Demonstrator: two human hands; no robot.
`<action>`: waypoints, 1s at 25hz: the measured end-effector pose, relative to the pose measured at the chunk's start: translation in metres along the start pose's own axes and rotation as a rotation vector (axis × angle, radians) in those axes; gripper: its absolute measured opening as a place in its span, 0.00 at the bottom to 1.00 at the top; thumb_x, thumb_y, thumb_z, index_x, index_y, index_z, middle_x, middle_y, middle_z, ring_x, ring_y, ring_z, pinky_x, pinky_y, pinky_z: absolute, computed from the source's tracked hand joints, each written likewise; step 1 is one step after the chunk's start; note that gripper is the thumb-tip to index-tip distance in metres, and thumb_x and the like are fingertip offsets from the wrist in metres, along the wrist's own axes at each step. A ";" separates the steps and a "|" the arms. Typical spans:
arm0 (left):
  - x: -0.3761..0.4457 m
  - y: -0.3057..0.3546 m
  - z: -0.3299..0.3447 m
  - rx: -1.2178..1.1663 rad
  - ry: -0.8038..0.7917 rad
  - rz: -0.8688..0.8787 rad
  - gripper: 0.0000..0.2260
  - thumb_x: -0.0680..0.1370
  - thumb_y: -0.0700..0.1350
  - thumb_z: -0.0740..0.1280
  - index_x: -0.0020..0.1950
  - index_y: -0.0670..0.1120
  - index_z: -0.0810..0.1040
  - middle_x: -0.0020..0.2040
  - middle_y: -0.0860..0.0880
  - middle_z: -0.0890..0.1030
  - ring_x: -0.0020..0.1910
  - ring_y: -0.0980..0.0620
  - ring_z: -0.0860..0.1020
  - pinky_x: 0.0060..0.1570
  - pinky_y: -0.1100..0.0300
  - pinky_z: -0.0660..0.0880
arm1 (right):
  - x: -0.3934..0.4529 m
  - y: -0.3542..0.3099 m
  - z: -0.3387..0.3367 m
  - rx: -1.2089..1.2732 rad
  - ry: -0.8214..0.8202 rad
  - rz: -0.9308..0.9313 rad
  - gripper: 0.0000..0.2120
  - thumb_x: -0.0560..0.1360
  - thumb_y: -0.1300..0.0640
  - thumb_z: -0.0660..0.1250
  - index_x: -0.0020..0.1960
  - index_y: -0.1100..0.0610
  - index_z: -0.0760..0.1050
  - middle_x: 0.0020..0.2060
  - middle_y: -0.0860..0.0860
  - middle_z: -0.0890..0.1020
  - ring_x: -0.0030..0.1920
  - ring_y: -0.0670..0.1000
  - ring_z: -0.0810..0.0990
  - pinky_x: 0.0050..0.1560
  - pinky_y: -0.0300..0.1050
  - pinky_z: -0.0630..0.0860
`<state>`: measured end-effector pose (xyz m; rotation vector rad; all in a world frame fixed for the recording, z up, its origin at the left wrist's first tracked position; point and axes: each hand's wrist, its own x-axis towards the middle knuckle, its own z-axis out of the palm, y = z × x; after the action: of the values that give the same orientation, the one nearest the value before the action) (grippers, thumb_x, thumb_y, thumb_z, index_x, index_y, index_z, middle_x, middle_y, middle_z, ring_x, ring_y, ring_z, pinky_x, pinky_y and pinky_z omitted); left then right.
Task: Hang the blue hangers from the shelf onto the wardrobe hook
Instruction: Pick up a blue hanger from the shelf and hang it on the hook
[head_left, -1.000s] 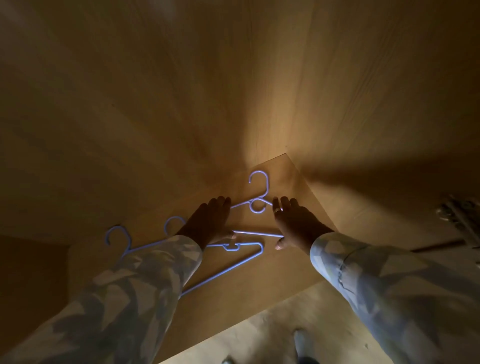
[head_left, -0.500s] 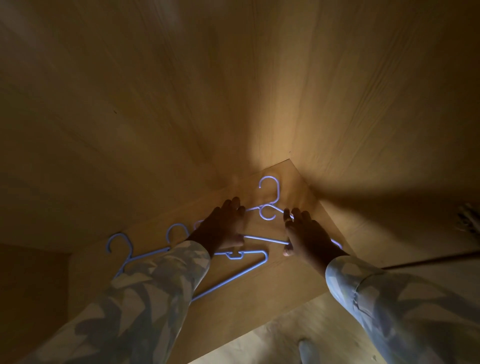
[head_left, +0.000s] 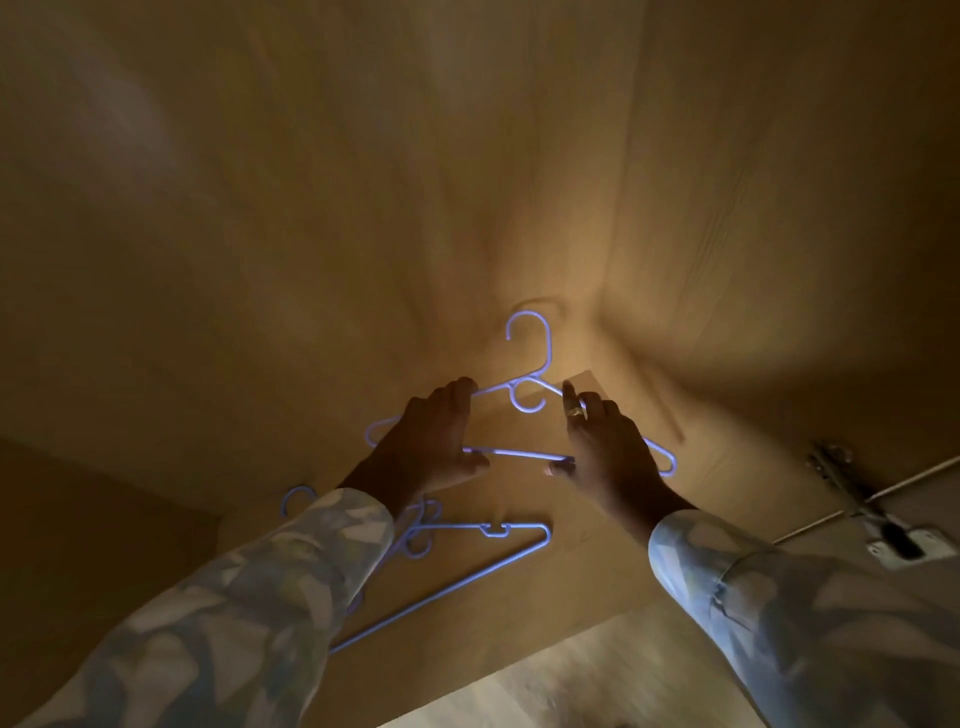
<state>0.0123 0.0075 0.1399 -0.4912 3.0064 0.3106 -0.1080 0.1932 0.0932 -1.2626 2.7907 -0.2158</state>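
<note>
One blue hanger (head_left: 530, 364) is held between both hands above the wooden shelf (head_left: 587, 566), its hook pointing up against the wardrobe's back wall. My left hand (head_left: 431, 441) grips its left shoulder and bottom bar. On its right shoulder and bar is my right hand (head_left: 605, 447), a ring on one finger. Another blue hanger (head_left: 467, 566) lies flat on the shelf below my left wrist. More blue hanger hooks (head_left: 296, 499) show at the left, partly hidden by my patterned sleeve. No wardrobe hook is visible.
Wooden wardrobe walls (head_left: 260, 208) close in at the back and both sides. A metal hinge and rod (head_left: 852, 488) sit at the right edge. Pale floor (head_left: 597, 686) shows under the shelf's front edge.
Both hands have closed on the far hanger and raised it off the shelf, so its hook now stands against the back wall. The other hangers stay on the shelf.
</note>
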 end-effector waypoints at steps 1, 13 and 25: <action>-0.007 0.000 -0.020 0.003 0.044 -0.002 0.38 0.65 0.55 0.72 0.70 0.46 0.62 0.63 0.47 0.73 0.61 0.44 0.74 0.62 0.47 0.70 | 0.001 -0.007 -0.021 0.000 0.033 -0.019 0.52 0.68 0.36 0.71 0.79 0.60 0.52 0.65 0.56 0.72 0.62 0.57 0.73 0.59 0.49 0.73; -0.096 0.003 -0.312 0.366 0.538 0.068 0.46 0.70 0.66 0.68 0.78 0.44 0.54 0.70 0.46 0.68 0.67 0.45 0.69 0.64 0.48 0.66 | 0.003 -0.104 -0.312 -0.013 0.448 -0.212 0.54 0.64 0.30 0.71 0.79 0.57 0.55 0.59 0.53 0.73 0.56 0.54 0.76 0.47 0.48 0.75; -0.169 0.012 -0.540 0.514 0.892 -0.001 0.42 0.70 0.66 0.68 0.76 0.47 0.59 0.69 0.47 0.69 0.67 0.45 0.70 0.68 0.46 0.64 | 0.024 -0.187 -0.532 0.065 0.815 -0.446 0.53 0.65 0.32 0.72 0.79 0.57 0.54 0.65 0.53 0.72 0.63 0.55 0.73 0.56 0.50 0.75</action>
<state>0.1432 -0.0443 0.6879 -0.7110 3.6677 -0.9067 -0.0505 0.1053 0.6476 -2.1514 2.9623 -1.0488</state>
